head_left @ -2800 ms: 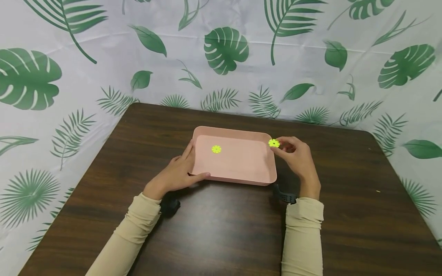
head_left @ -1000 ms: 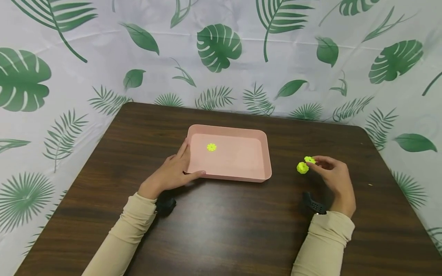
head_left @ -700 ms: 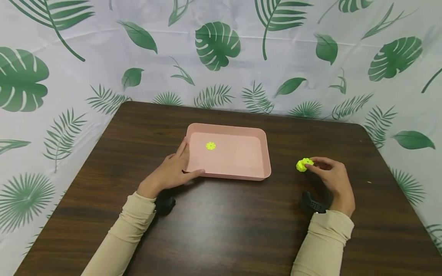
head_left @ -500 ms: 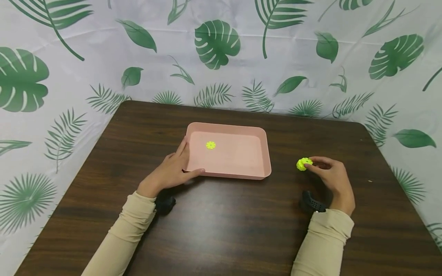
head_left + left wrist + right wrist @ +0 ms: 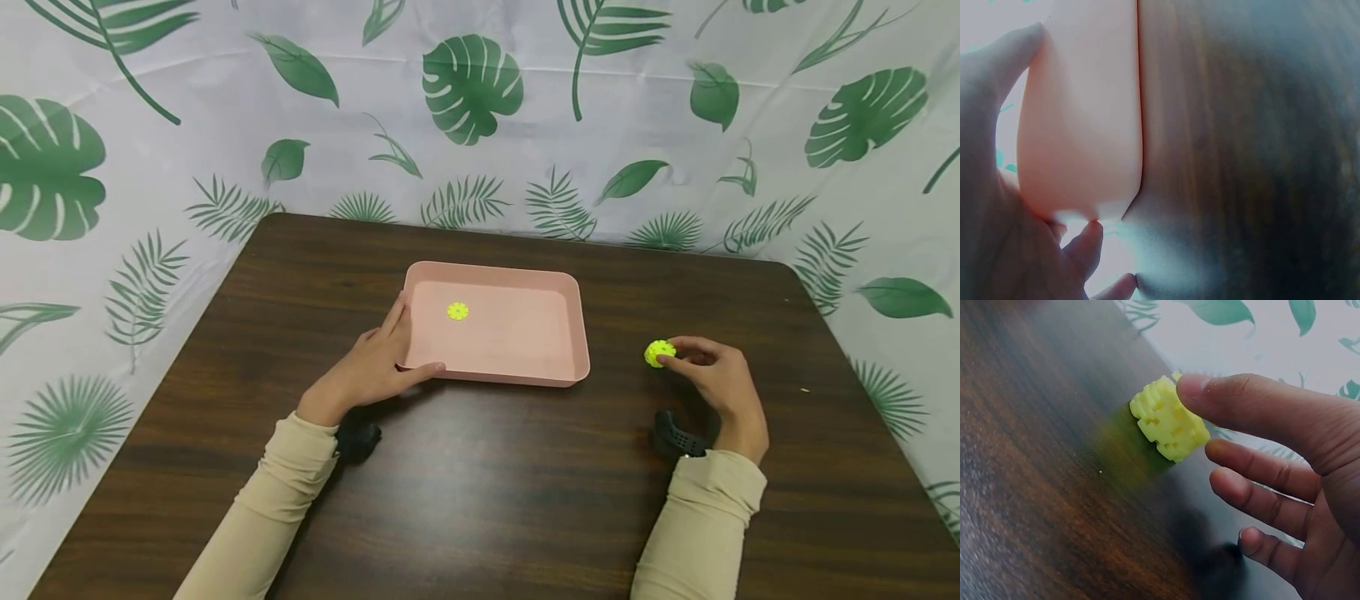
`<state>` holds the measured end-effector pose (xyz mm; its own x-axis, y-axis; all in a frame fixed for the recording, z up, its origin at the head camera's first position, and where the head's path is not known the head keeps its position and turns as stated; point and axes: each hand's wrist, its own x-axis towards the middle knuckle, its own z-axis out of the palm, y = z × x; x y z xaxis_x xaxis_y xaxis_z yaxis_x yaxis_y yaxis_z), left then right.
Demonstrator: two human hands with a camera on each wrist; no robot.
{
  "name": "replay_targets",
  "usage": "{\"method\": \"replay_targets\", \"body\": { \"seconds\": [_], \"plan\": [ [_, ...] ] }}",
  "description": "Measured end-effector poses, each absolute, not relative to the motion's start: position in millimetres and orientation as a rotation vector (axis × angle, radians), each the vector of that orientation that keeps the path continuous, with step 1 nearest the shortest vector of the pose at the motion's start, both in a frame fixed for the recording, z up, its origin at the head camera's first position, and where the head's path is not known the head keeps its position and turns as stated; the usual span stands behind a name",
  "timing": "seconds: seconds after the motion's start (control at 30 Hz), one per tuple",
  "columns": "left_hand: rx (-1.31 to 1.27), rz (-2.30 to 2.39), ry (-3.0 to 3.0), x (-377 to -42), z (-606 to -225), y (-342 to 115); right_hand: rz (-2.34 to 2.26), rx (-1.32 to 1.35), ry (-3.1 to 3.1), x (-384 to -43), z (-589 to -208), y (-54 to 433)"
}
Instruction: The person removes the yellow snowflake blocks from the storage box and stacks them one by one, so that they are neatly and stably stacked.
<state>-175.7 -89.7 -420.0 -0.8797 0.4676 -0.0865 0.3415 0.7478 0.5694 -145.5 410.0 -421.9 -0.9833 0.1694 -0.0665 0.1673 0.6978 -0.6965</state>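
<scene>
The pink tray (image 5: 495,333) lies on the dark wooden table, one yellow notched disc (image 5: 457,311) flat inside it near the left. My left hand (image 5: 365,372) rests against the tray's left end, fingers straight along that side and thumb along the front edge. To the right of the tray, my right hand (image 5: 716,379) pinches the top of a stack of yellow notched discs (image 5: 657,353) between thumb and forefinger. In the right wrist view the stack (image 5: 1166,422) shows several layers, the thumb (image 5: 1200,394) against its upper part and the other fingers loosely bent.
The wooden table (image 5: 480,483) reaches back to a white cloth backdrop (image 5: 360,100) printed with green leaves. Black wrist devices (image 5: 675,435) sit under both wrists. A small pale speck (image 5: 804,390) lies right of the right hand.
My right hand has carried a yellow disc from the tray's right edge over to the right and brought it down onto the stack. The left hand has stayed at the tray.
</scene>
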Motion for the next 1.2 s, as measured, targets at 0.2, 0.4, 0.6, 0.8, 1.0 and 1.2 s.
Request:
{"method": "replay_targets", "body": {
  "seconds": [0.2,0.4,0.6,0.8,1.0,1.2],
  "plan": [
    [0.638,0.817,2.724,-175.7,-419.9,-89.1,1.208,-0.280,-2.870,-146.4,-423.4,410.8],
    [0.628,0.819,2.725,-175.4,-419.4,-88.8,1.199,-0.260,-2.866,-147.1,-424.1,411.6],
    [0.630,0.809,2.730,-175.2,-419.6,-88.8,1.202,-0.292,-2.884,-146.7,-423.9,410.9],
    [0.636,0.808,2.730,-175.1,-421.7,-88.9,1.212,-0.305,-2.903,-146.5,-424.4,410.4],
    [0.642,0.804,2.733,-174.7,-424.0,-89.5,1.198,-0.294,-2.910,-146.6,-424.9,410.7],
    [0.635,0.808,2.729,-174.0,-424.1,-89.3,1.206,-0.241,-2.888,-145.9,-425.3,411.4]
  ]
}}
